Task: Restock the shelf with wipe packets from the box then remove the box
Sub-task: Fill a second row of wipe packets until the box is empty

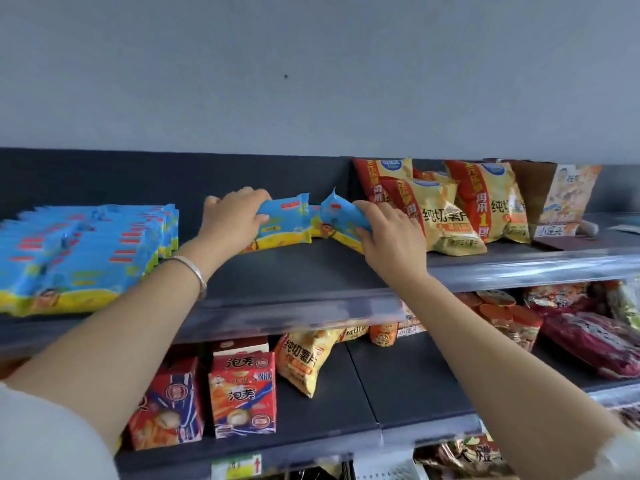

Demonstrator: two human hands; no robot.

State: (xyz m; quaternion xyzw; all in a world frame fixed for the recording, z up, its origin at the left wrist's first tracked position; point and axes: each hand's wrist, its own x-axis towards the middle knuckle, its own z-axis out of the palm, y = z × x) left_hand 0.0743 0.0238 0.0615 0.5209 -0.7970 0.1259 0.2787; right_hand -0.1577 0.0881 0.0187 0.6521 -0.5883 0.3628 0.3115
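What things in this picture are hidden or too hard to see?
All from the head view:
The box: not in frame anywhere.
The stack of wipe packets: cut off by the left edge, so uncountable.
The left wipe packet: its end is under the left hand.
The right wipe packet: its lower part is behind the right hand.
The label strip on the shelf edge: blurred, unreadable.
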